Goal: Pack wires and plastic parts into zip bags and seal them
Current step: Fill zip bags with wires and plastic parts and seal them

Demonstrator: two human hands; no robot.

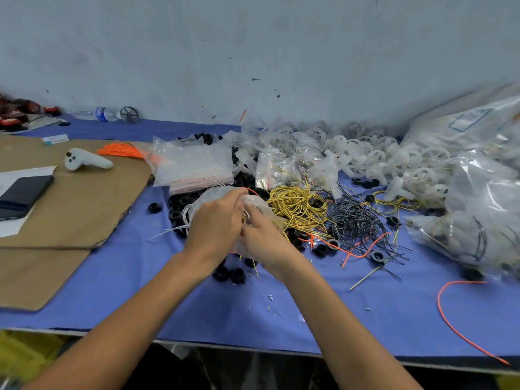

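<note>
Both hands meet just left of the yellow wires (298, 206), with a crumpled clear zip bag (260, 205) caught between them over a scatter of black rings (180, 204). The left hand (215, 226) has its fingers curled and pinches the bag's far edge. The right hand (264, 235) grips the bag on the side nearer the yellow wires.

As far as the creases let me judge, the bag's long axis runs away from the person, with its top end pointing toward the wall. An orange wire (251, 190) arcs out at that end. White wires (168, 232) trail off the side away from the yellow wires. I can't tell whether the seal is closed.

Behind and to the left of the yellow wires lies a stack of empty bags (194, 164). Black wires (354, 220) tangle right beside the yellow ones, on their right. White wheels (380, 156) are heaped beyond, toward the wall. Well to the left of the yellow wires, cardboard (70, 198) covers the blue surface (365, 319), and a controller (87, 160) lies on it.
</note>
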